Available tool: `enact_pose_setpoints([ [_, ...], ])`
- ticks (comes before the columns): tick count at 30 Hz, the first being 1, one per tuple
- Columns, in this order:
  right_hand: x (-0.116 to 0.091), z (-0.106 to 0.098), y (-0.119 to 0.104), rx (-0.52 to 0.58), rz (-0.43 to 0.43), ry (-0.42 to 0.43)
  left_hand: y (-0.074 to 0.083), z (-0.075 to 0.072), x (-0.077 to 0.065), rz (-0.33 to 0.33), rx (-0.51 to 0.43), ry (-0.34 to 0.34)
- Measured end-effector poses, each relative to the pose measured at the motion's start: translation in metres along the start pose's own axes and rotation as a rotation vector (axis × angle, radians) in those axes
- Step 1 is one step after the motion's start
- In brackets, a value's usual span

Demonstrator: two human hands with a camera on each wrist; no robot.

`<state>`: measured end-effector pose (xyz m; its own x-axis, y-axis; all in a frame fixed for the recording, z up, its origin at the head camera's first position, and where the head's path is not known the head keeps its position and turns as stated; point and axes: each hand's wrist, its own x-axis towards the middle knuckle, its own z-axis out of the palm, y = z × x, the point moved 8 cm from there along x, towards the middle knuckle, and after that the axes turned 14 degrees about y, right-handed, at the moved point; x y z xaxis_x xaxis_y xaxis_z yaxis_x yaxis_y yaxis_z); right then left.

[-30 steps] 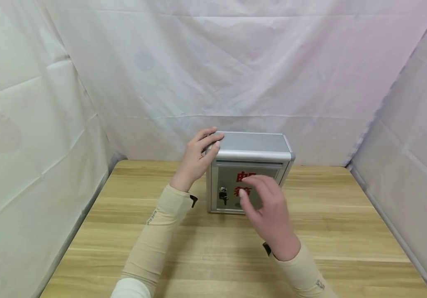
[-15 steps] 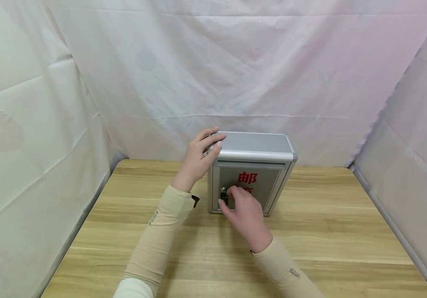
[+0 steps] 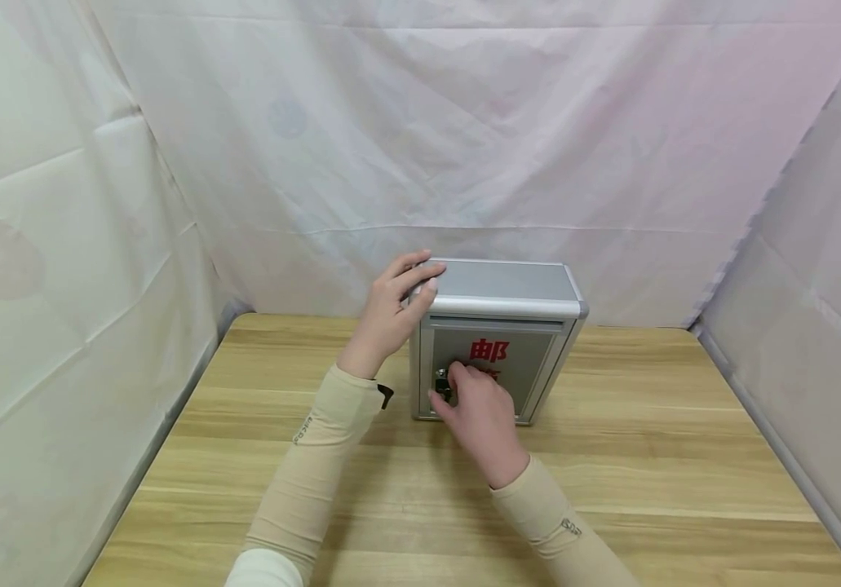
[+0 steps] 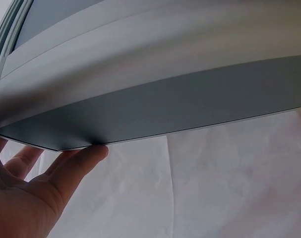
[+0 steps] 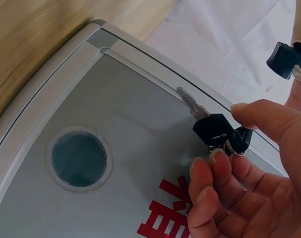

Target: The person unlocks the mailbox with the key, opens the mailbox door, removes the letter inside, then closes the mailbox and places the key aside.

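A silver-grey metal mailbox (image 3: 504,281) with red lettering stands upright on the table, its front door closed. My left hand (image 3: 387,314) rests on its upper left corner, fingers spread across the top and thumb at the front edge. At the left of the door, my right hand (image 3: 486,416) curls its thumb and fingers round black-headed keys (image 5: 239,141) by the lock (image 3: 441,373). In the right wrist view, one key's metal blade (image 5: 190,101) sticks out free past the fingers. The lock itself is hidden there.
The wooden table (image 3: 244,408) carries the mailbox near its back edge. A pale cloth backdrop (image 3: 427,122) hangs close behind, and similar cloth lines both sides. A round dark window (image 5: 80,158) sits low on the mailbox door.
My right hand has moved left and inward from before the red lettering to the keys, its fingers closing round them. My left hand has stayed on the mailbox corner.
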<state>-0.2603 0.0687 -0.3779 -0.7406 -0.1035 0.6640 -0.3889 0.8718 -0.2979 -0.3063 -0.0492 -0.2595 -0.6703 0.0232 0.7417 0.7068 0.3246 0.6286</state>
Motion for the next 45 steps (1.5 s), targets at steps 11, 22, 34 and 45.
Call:
enact_pose_setpoints([
  [11, -0.0008, -0.0001, -0.0013, 0.000, -0.029, 0.029, 0.0048, -0.0012, 0.0006, 0.022, -0.003, 0.004],
  [22, -0.0012, 0.0006, -0.0018, -0.002, -0.035, 0.024, -0.0016, -0.0009, 0.0017, 0.035, -0.009, 0.009],
  [34, -0.0033, 0.0043, -0.0021, 0.028, -0.029, 0.029, 0.0011, -0.0012, 0.0014, 0.028, -0.003, 0.003],
  [45, -0.0051, 0.0071, -0.0002, 0.071, 0.030, 0.027, 0.0019, -0.0008, 0.0011, 0.022, -0.008, -0.002],
])
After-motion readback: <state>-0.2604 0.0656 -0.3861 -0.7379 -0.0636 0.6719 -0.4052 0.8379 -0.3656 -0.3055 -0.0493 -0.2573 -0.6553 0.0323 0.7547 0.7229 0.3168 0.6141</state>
